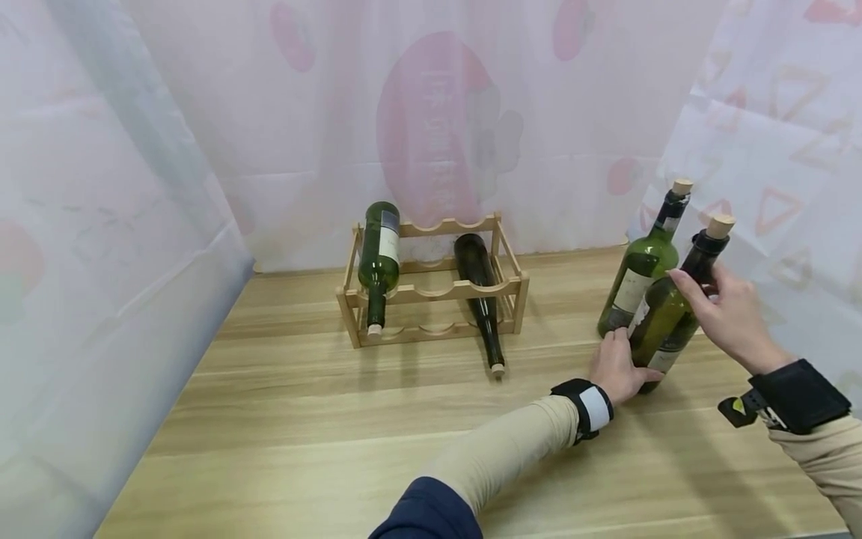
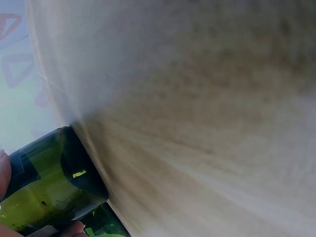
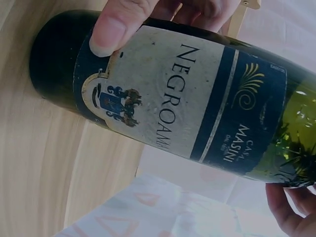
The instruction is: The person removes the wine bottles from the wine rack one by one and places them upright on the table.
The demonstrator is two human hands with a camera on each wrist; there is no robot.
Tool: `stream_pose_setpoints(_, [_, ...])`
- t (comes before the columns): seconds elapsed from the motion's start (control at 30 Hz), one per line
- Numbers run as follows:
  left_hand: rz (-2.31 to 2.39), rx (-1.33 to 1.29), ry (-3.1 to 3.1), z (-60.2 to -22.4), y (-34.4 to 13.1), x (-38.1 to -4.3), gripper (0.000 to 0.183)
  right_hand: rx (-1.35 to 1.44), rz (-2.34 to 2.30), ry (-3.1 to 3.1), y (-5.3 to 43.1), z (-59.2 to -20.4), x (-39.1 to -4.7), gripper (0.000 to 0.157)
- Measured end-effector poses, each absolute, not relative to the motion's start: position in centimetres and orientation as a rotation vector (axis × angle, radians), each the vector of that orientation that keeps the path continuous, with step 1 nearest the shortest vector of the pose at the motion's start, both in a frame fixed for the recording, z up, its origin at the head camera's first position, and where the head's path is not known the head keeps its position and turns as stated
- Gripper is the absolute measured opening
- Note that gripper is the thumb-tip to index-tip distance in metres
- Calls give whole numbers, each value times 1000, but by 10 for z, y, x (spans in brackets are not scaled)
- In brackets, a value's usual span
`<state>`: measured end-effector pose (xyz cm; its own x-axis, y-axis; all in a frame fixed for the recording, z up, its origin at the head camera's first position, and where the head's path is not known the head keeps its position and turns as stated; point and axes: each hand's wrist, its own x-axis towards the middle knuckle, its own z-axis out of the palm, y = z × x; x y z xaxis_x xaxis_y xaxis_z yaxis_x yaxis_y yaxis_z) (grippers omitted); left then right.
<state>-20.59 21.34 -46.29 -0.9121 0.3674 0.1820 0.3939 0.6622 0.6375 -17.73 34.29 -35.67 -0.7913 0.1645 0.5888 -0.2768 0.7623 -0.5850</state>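
Note:
At the right of the head view, my two hands hold a corked green wine bottle (image 1: 667, 318), which leans slightly to the right. My left hand (image 1: 618, 368) grips it low on the body, thumb on the near side. Up at the shoulder and neck, my right hand (image 1: 730, 311) has thumb and fingers round the glass. The right wrist view shows the bottle's cream and navy label (image 3: 163, 94), with my left thumb near its lower end. Just behind stands a second corked green bottle (image 1: 636, 281), partly hidden by the held one.
A two-tier wooden wine rack (image 1: 431, 296) stands at the back middle. One green bottle (image 1: 379, 258) lies on its upper tier at the left, and a dark bottle (image 1: 486, 318) lies in the lower tier at the right, both neck forward. Printed curtains (image 1: 323, 150) enclose the wooden table (image 1: 303, 449).

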Motion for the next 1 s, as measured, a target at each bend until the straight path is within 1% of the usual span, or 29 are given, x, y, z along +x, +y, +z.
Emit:
stream_pose_setpoints(0.2, [-1091, -639, -2843, -461, 214, -202, 67, 47, 820, -2400, 345, -352, -173, 39])
stream_pose_setpoints(0.5, [-1115, -638, -2838, -463, 215, -204, 68, 30, 317, -2600, 344, -341, -154, 54])
stream_pose_setpoints(0.8, [-1086, -697, -2858, -464, 210, -208, 71, -26, 138, -2588, 331, -340, -135, 53])
stream_pose_setpoints(1.0, [-1119, -812, -2856, -453, 199, -209, 77, 46, 103, -2548, 320, -339, -126, 46])
